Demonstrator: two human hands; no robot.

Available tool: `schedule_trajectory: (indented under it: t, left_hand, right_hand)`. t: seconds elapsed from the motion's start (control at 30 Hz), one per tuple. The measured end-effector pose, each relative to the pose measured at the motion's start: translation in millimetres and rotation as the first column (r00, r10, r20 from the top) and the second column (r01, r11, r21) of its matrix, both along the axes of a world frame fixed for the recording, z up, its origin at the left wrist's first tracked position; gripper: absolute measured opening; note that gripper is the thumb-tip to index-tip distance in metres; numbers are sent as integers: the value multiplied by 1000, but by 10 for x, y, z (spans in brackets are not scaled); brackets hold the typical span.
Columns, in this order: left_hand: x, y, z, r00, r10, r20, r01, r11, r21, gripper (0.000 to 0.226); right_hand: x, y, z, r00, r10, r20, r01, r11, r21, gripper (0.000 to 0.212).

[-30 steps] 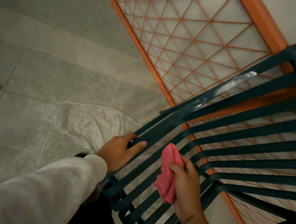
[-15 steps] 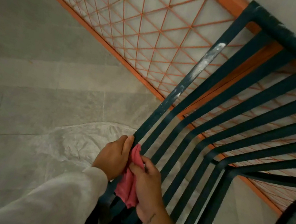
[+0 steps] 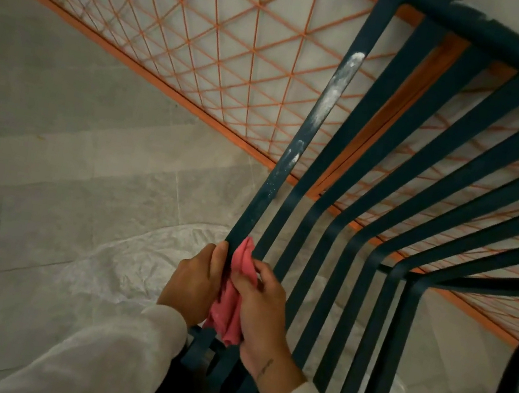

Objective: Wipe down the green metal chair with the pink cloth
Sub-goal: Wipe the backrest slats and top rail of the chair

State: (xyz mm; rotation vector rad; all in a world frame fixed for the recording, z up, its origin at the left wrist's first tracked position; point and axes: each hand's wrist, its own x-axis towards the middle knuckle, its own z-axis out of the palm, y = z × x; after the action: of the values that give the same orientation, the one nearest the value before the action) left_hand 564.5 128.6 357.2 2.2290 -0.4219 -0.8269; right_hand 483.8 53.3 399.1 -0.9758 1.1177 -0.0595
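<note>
1. The tiled floor [image 3: 40,134] is filling the frame's nine o'clock side, with a crumpled plastic sheet [image 3: 140,255] lying under the chair.
2. An orange lattice panel [image 3: 208,38] is leaning across twelve o'clock.
3. The green metal chair [image 3: 441,177] is spreading its slats from six o'clock toward two o'clock; white dust is streaking the leftmost slat [image 3: 329,98].
4. The left hand [image 3: 193,282] is curling closed around that slat's lower end.
5. The right hand [image 3: 262,312] is pinching the pink cloth [image 3: 229,303] against the same slat, at six o'clock from the dust.
</note>
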Motion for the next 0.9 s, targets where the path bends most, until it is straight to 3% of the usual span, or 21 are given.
schedule_trajectory:
  t: [0.37,0.6,0.77,0.9]
  left_hand:
    - [-23,-30,49,997,61,-41,-61,998,14,51]
    - [-37,-22,44,997,65,-39,-65,998,2,54]
    - [-30,-15,21,998,62,-31,-61,998,20,52]
    - [-39,-3,6,996,66,-56,-66,998,5,54]
  right_hand:
    - [206,-275,-23,1000,-32,-1,31,990,-141,19]
    - [-58,18,1,999,35,10,-34,995,-94,12]
    - [192,-285,-14,999,-40,28,44,989,-138,21]
    - [98,-111,-36,1000,1,5,0,985,-172,21]
